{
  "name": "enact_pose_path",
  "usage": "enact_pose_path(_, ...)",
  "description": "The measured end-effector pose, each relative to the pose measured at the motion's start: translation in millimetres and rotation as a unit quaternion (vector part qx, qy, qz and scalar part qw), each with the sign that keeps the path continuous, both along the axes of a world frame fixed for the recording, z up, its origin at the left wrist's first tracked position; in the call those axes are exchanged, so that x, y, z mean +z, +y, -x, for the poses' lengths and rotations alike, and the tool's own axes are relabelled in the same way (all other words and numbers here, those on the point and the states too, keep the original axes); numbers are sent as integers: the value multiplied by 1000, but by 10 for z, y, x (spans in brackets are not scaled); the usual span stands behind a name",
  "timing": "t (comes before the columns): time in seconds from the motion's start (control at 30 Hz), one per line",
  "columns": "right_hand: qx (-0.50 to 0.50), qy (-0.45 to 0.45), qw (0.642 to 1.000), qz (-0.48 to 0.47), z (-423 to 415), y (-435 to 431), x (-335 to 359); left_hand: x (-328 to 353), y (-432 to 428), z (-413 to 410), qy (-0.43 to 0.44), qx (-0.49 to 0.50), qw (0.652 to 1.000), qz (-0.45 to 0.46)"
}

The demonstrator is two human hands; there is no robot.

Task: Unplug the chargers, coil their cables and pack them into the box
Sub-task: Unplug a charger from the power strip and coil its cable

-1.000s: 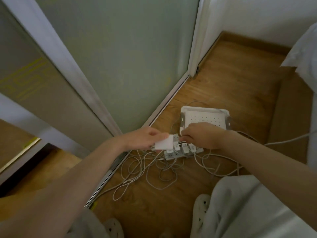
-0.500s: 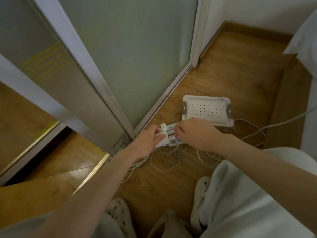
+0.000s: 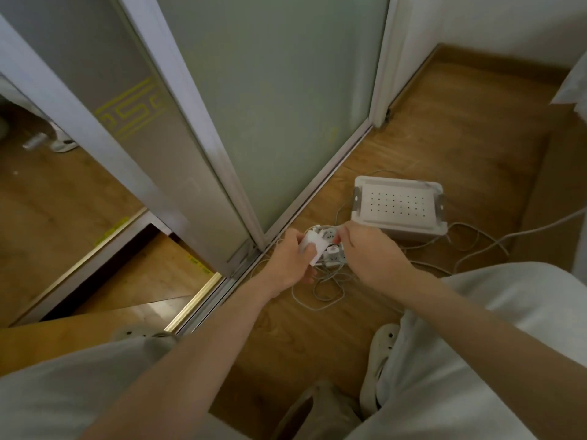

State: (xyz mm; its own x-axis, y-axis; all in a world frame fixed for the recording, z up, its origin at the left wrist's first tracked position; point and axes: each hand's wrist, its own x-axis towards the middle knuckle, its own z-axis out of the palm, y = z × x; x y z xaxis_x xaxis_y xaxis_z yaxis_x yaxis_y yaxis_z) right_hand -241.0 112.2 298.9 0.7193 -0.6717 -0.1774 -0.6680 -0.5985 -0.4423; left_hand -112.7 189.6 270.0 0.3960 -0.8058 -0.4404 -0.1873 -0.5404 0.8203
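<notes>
The white charger (image 3: pixel 313 249) is in the left hand (image 3: pixel 290 265), gripped between thumb and curled fingers and tilted. It sits just over the near-left end of a white power strip (image 3: pixel 332 254) that lies on the wooden floor (image 3: pixel 444 147). Whether its prongs are clear of the strip cannot be told.

The right hand (image 3: pixel 370 254) comes in from the right with its fingers bent down over the strip's far end. They hide what is beneath them, so it is unclear whether they pinch the strip, a plug or nothing.

Thin pale cables (image 3: pixel 324 289) lie in a loose tangle on the floor beneath and near both hands, some running under the right forearm. More loops trail to the right, and one thicker cord (image 3: pixel 540 225) leads off toward the right edge.

The white box (image 3: pixel 398 206), its top face perforated with rows of small holes, stands just beyond the right hand, with a cable curving round its left side.

To the left, a frosted sliding door (image 3: pixel 270 106) and its floor track (image 3: pixel 317 198) close in beside the strip. Nearest the camera are the person's knees in light trousers (image 3: pixel 476 360) and a pale slipper (image 3: pixel 379 350).
</notes>
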Motion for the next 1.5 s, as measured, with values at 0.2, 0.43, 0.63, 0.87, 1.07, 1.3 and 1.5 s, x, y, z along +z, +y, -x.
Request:
enact_pose_path(0.2, -49, -32, 997, -57, -73, 368, -13, 23, -15, 58, 120, 96, 987, 34)
enact_pose_path(0.43, -202, -192, 944, -177, -149, 108, -46, -120, 210, -20, -30, -92, 994, 48)
enact_pose_path(0.63, -84, -82, 986, -121, -151, 469, -98, -66, 208, -34, 159, 122, 978, 60)
enact_pose_path(0.87, 54, -80, 992, -76, -45, 661, -336, 15, 123, -8, 439, 303, 832, 153)
enact_pose_path(1.07, 112, 2, 991, -76, 97, 472, -508, 101, 128, -158, 507, 186, 823, 179)
enact_pose_path(1.3, 203, 110, 973, 11, -24, 73, -356, -30, 453, -437, 329, -118, 936, 41)
enact_pose_path(1.5, 260, 106, 956, 82, -252, -113, -190, -107, 582, -483, 31, -146, 988, -47)
